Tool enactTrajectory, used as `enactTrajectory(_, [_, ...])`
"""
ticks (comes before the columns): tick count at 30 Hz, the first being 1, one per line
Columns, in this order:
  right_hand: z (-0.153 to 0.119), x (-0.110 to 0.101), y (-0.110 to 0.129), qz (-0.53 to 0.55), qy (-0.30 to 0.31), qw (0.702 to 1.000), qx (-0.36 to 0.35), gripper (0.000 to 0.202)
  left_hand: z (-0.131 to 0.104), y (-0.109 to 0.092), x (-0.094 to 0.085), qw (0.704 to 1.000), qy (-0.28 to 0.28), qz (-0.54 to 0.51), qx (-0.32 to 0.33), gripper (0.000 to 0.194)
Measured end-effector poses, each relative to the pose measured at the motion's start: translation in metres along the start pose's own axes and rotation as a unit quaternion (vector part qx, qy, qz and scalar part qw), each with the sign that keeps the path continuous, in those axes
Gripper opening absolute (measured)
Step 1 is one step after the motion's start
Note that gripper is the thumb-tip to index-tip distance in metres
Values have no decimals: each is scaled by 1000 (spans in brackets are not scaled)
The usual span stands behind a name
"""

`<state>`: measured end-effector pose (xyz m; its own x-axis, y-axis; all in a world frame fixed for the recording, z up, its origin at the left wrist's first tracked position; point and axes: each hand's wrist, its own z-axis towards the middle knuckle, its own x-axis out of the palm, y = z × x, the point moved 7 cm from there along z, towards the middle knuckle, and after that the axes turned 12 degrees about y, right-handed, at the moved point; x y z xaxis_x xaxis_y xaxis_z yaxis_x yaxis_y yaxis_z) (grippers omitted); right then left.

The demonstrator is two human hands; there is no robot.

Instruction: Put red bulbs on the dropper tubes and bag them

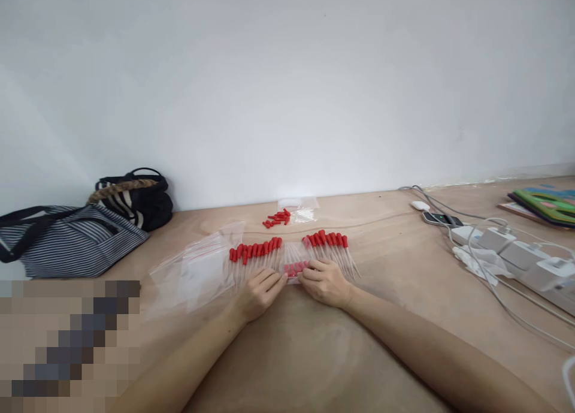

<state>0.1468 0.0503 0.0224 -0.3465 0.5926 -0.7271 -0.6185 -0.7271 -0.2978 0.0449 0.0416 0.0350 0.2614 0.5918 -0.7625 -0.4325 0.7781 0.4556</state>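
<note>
Bag [295, 261] has near edge in left fingers [271, 279] and right fingers [315, 268].

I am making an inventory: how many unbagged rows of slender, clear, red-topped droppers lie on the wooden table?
2: one row of droppers beyond the left hand, another row beyond the right hand. The hands may hide some droppers.

The left forearm [193, 348], at seven o'clock, and the right forearm [417, 338], between four and five, are bare and slim, tapering toward an equally bare left hand [260, 292] and right hand [327, 283].
</note>
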Motion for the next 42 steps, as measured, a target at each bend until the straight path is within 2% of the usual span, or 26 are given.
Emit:
enactTrajectory(7, [2, -3, 1, -6, -2, 1000, 18, 14, 1, -1, -2, 1000, -1, 18, 2, 23])
enactTrajectory(15, [10, -4, 5, 31, -23, 999, 14, 24, -1, 1, -3, 1000, -23, 11, -7, 18])
enactTrajectory(26, [13, -5, 7, 1, -42, 998, 49, 17, 2, 1, -7, 999, -28, 20, -5, 27])
enactTrajectory(36, [16, -2, 10, -5, -44, 998, 33, 17, 2, 0, -5, 999, -25, 20, 7, 22])
enactTrajectory(42, [9, -7, 4, -10, -41, 998, 55, 16, -3, 4, -8, 999, -41, 21, -10, 21])
